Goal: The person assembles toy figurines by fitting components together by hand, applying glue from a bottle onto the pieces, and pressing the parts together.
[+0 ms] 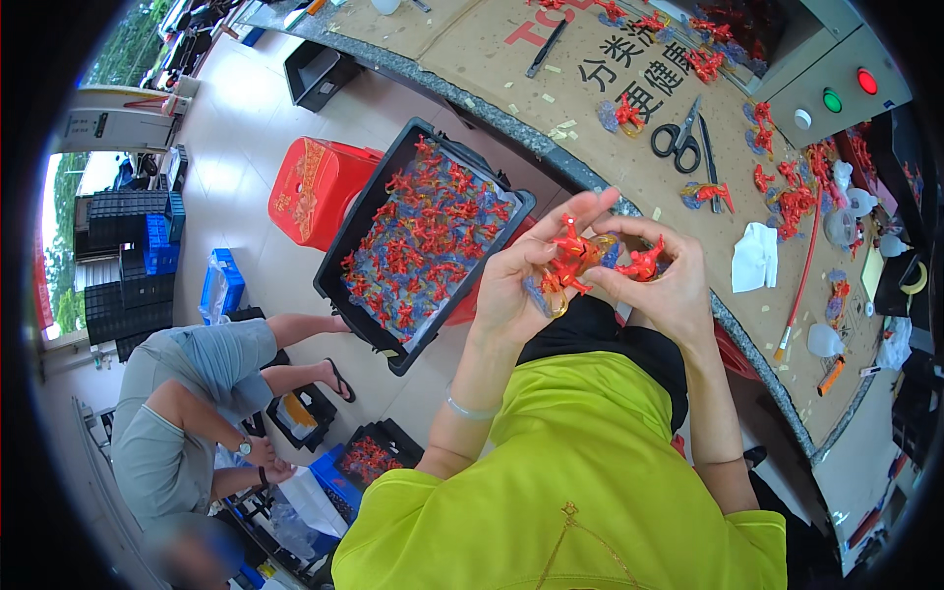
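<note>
My left hand (504, 287) is closed around small red figurines (569, 261) with clear amber and blue parts, its upper fingers stretched out behind them. From the other side, my right hand (680, 293) pinches another red figurine (642, 262) between thumb and fingers, close against the first ones. Whether the pieces are joined I cannot tell. Both hands are above my lap, just off the bench's edge. To their left, a black crate (356, 307) holds many similar red figurines (423, 236) with blue translucent bases, spread over a pale liner.
The cardboard-covered bench (629, 177) carries black scissors (677, 146), a long brush (793, 324), a white cloth or tissue (755, 258) and loose figurines (706, 194). A control box (836, 98) stands at far right. A red stool (313, 194) is behind the crate; another person (157, 413) bends at left.
</note>
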`<state>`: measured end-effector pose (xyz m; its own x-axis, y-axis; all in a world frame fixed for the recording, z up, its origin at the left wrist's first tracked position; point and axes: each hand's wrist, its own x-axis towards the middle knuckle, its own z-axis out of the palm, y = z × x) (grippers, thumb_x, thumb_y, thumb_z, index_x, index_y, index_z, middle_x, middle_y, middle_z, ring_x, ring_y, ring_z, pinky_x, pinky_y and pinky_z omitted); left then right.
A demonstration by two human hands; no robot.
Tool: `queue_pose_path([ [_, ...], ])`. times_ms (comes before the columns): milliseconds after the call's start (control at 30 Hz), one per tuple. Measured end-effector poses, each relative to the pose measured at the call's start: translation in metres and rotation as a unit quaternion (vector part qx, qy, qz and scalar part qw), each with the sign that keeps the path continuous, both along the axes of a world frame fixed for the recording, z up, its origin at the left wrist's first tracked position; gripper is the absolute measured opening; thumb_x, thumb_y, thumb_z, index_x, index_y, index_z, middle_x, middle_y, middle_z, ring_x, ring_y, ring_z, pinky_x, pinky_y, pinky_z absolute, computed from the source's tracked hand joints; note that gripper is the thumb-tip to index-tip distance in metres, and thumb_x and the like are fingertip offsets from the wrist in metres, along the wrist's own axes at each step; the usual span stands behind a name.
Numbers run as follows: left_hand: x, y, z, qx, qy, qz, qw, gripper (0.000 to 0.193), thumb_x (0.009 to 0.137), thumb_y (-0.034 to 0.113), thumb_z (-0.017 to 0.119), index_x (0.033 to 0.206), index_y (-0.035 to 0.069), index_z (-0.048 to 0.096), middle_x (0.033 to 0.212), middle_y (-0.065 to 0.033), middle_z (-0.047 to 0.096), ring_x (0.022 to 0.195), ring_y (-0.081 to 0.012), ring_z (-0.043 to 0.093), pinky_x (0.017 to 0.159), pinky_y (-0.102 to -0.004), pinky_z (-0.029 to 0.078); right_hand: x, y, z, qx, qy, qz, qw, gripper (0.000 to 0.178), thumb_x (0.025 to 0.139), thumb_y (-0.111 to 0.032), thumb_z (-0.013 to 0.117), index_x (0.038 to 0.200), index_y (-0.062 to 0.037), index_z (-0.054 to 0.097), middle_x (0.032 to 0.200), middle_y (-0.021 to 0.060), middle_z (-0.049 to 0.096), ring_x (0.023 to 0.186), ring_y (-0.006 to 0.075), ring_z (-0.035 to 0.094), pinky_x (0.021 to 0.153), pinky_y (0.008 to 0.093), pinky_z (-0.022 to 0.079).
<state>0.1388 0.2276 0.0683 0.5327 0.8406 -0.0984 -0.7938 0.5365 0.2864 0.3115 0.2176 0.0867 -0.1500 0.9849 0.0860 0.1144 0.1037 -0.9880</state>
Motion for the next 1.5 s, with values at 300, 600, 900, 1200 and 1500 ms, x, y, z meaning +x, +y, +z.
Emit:
queue_pose_path([
  [300,0.006,-0.001,-0.014,-0.142,-0.072,0.052,0.986,0.050,0.080,0.011,0.047,0.129,0.000,0.044,0.138,-0.0210,0.039,0.128,-0.0332,0.040,0.106,-0.0533,0.032,0.004,-0.001,0.001,-0.042,0.097,-0.093,0.990,0.039,0.071,0.001,0.075,0.107,0.0062,0.062,0.096,0.0101,0.066,0.077,0.0072,0.062,0.070,0.0205,0.051],
  [600,0.009,-0.014,-0.027,-0.332,-0.046,0.112,0.936,0.024,0.082,0.014,0.055,0.101,0.000,0.058,0.108,-0.0159,0.057,0.114,-0.0327,0.049,0.106,-0.0579,0.030,0.014,-0.012,0.002,-0.134,0.140,-0.148,0.970,0.041,0.074,0.003,0.073,0.112,0.0070,0.059,0.097,0.0111,0.066,0.084,0.0101,0.063,0.075,0.0214,0.051],
  [900,0.005,-0.012,-0.014,-0.181,0.016,0.065,0.981,0.024,0.086,0.015,0.058,0.105,0.002,0.054,0.114,-0.0131,0.054,0.105,-0.0262,0.051,0.089,-0.0346,0.045,0.027,-0.017,-0.004,-0.251,0.330,-0.129,0.901,0.037,0.079,-0.003,0.069,0.114,0.0036,0.058,0.076,0.0030,0.062,0.048,0.0021,0.043,0.038,0.0171,0.031],
  [1200,0.017,-0.012,0.013,0.296,0.623,0.199,0.696,0.043,0.059,0.005,0.084,0.096,0.001,0.063,0.106,-0.0078,0.051,0.088,-0.0108,0.054,0.067,-0.0207,0.046,0.032,-0.027,-0.014,-0.275,0.459,-0.084,0.840,0.016,0.088,-0.012,0.059,0.097,0.0003,0.055,0.062,0.0004,0.050,0.044,0.0036,0.038,0.038,0.0176,0.026],
  [1500,0.025,-0.019,0.005,0.323,0.507,0.216,0.769,0.056,0.065,-0.012,0.074,0.112,0.001,0.047,0.113,-0.0088,0.047,0.100,-0.0131,0.054,0.079,-0.0243,0.049,0.019,-0.034,-0.020,-0.292,0.445,-0.085,0.842,0.021,0.088,-0.012,0.058,0.104,0.0010,0.054,0.064,-0.0007,0.050,0.047,0.0029,0.041,0.038,0.0167,0.028],
])
